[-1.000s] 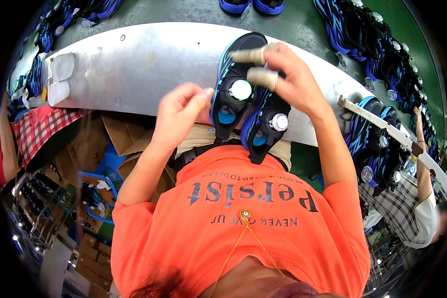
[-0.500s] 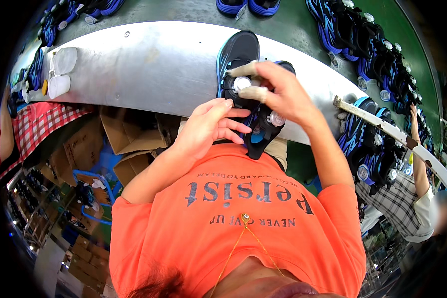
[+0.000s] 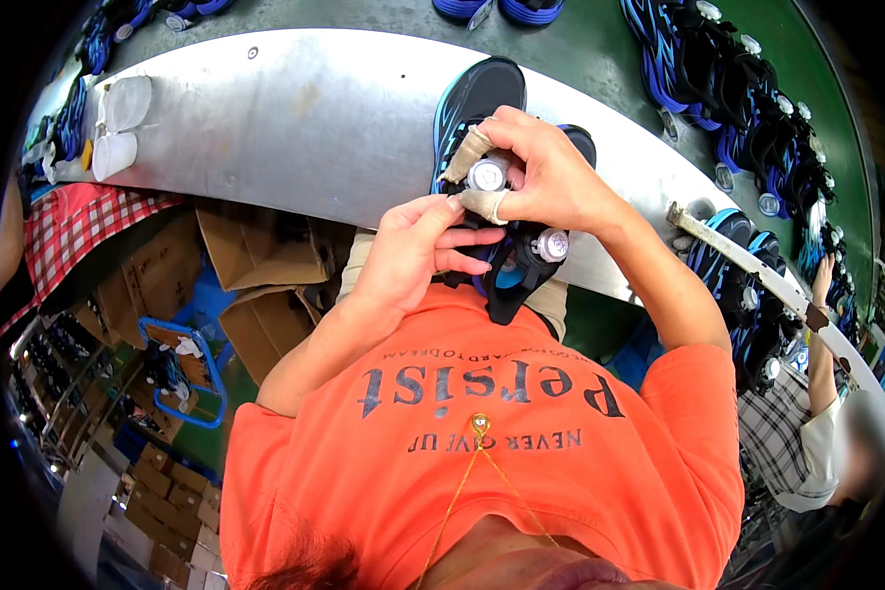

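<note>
A black and blue sports shoe [image 3: 484,88] rests on the metal bench, toe pointing away from me. A second matching shoe [image 3: 508,305] lies beside it on the right, heel toward me, with a clear-capped round dial on it. My right hand [image 3: 546,172], with cream finger covers on thumb and forefinger, curls around the first shoe's round white dial [image 3: 486,175]. My left hand [image 3: 415,246] pinches thumb and forefinger together at the dial's near left edge, its other fingers loosely stretched. Whatever is in that pinch is too small to make out.
The metal bench [image 3: 265,118] curves across, with two white plastic tubs [image 3: 128,103] at its left end. Beyond it, a green surface [image 3: 600,88] carries rows of similar shoes [image 3: 737,108]. A metal bar [image 3: 747,261] juts out at right, near another person's arm [image 3: 821,334]. Cardboard boxes [image 3: 265,256] stand below.
My right thumb and forefinger have come closer around the dial, where they were spread wider before. My left hand keeps its place beside it. The whole view has shifted slightly.
</note>
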The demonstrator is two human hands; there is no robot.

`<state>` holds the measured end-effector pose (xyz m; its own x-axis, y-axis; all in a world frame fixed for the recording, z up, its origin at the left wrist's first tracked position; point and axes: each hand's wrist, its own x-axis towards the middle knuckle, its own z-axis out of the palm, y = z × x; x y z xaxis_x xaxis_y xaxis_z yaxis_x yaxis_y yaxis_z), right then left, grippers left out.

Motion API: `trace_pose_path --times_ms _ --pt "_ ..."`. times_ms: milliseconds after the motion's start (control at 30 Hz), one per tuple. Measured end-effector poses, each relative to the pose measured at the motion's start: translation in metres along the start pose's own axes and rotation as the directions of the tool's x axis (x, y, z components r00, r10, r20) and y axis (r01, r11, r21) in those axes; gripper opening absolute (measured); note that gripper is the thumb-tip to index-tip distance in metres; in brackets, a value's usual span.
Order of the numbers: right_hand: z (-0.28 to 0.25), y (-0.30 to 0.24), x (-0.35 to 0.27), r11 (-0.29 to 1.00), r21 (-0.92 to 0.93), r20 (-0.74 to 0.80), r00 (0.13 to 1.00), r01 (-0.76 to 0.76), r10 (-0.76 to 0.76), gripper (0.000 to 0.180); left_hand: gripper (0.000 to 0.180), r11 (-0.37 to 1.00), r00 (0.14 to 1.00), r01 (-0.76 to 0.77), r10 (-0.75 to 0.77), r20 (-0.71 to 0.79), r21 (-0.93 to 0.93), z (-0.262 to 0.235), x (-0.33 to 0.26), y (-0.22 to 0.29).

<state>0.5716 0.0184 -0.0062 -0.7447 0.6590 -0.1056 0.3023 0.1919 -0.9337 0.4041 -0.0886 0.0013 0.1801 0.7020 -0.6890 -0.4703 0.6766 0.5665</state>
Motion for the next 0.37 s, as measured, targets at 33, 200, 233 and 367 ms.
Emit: trace_pose_path --times_ms 33,200,233,367 --pt "0.0006 0.001 -0.0001 1.0 0.019 -0.003 1.0 -0.003 0.003 0.03 0.032 1.0 1.0 0.002 -0.002 0.002 -0.007 -0.0008 0.0003 -0.002" --pt "0.002 0.0 -0.0002 1.0 0.004 -0.016 1.0 -0.024 0.024 0.03 0.032 1.0 1.0 0.001 -0.001 0.005 -0.01 -0.0012 0.0006 -0.0017" --pt "0.0018 -0.0014 -0.0001 0.999 -0.001 -0.019 0.999 -0.034 0.034 0.03 0.032 1.0 1.0 0.002 -0.002 0.01 -0.005 -0.0006 0.0007 -0.0008" --pt "-0.0012 -0.0065 -0.0028 0.997 -0.03 0.009 0.998 -0.067 0.067 0.029 0.035 1.0 0.999 -0.008 0.008 0.041 0.008 -0.002 0.0026 -0.0042"
